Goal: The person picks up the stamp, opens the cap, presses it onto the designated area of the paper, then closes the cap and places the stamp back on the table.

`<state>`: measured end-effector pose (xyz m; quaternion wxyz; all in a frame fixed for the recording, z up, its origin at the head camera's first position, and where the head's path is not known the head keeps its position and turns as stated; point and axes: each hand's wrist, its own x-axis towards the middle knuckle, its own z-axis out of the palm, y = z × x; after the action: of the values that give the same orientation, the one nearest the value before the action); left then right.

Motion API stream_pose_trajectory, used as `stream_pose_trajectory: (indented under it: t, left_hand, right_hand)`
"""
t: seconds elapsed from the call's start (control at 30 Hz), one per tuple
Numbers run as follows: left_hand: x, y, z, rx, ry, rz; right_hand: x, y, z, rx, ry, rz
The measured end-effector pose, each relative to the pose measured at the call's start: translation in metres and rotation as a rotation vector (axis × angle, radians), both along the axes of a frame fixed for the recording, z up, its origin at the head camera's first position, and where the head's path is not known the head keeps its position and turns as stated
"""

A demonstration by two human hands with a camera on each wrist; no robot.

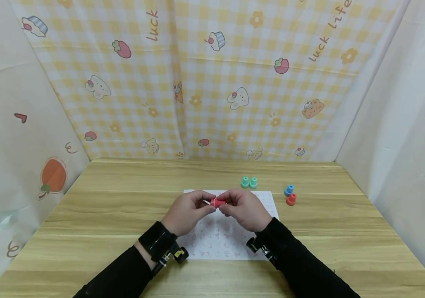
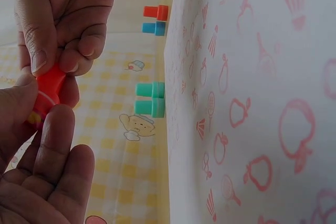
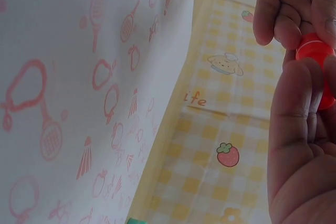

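Over the upper part of a white sheet of paper (image 1: pixel 218 238), a small red stamp (image 1: pixel 217 203) lies sideways between both hands. My left hand (image 1: pixel 186 212) pinches its left end with thumb and fingertips. At the other end, my right hand (image 1: pixel 247 209) grips it the same way. A pale line rings the red body in the left wrist view, with a bit of yellow and purple beside the left fingers. Pink-red prints of rackets, shuttlecocks and fruit cover the paper. Fingers hide much of the stamp.
Two green stamps (image 1: pixel 249 182) stand just behind the paper. A blue stamp (image 1: pixel 289 190) and another red stamp (image 1: pixel 291 199) stand to its right. All rest on the wooden table (image 1: pixel 123 198), with a checked yellow curtain (image 1: pixel 212 82) behind.
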<state>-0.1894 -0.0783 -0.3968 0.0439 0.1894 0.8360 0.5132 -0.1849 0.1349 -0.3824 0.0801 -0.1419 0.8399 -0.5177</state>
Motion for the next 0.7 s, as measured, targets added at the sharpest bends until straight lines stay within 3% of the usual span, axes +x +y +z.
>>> stream_pose_trajectory:
  t: [0.7]
  left_hand:
    - [0.0015, 0.0003, 0.0021, -0.002, 0.026, -0.009]
  right_hand:
    - [0.0023, -0.0033, 0.0014, 0.009, 0.016, -0.005]
